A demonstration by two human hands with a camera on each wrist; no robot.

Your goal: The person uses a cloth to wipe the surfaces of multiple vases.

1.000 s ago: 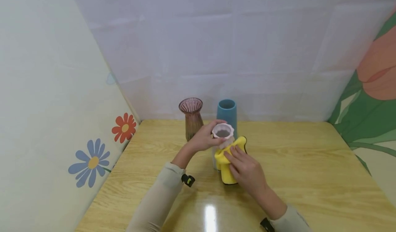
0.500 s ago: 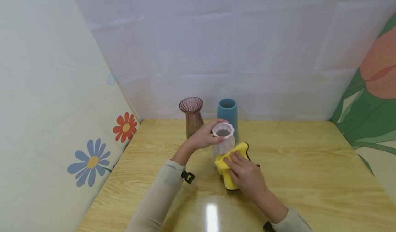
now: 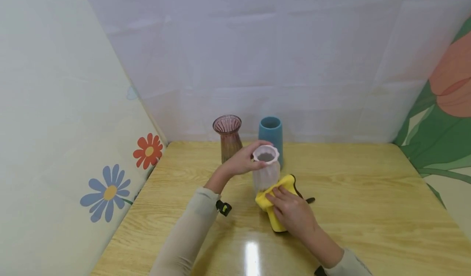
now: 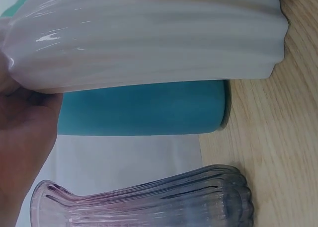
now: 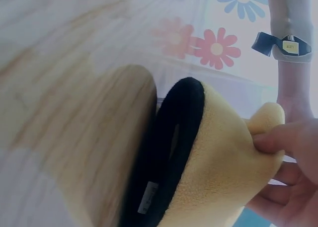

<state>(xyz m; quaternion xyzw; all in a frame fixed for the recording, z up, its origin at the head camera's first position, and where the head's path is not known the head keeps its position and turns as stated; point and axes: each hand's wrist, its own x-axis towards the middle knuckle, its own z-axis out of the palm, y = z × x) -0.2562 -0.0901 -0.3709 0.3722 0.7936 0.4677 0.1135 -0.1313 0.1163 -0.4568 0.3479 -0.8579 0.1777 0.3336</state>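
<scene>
In the head view my left hand [image 3: 243,160] grips a white fluted vase [image 3: 267,177] near its scalloped rim, thumb at the front. The vase stands nearly upright; its lower part is behind the cloth. My right hand [image 3: 296,215] holds a yellow cloth [image 3: 276,222] with dark edging against the lower side of the vase. The right wrist view has the cloth [image 5: 218,162] bunched between thumb and fingers, its dark edge hanging loose. Seen from the left wrist, the white vase [image 4: 149,40] has a glossy ribbed wall and a wavy base.
A teal vase [image 3: 271,139] stands right behind the white one. To its left is a purple ribbed glass vase [image 3: 229,139], partly covered by my left hand. The wooden table [image 3: 360,194] meets a white backdrop [image 3: 316,63] at the back.
My right hand and the yellow cloth have slid down along the vase, uncovering more of its wall. The left hand keeps its grip at the rim, nearly still.
</scene>
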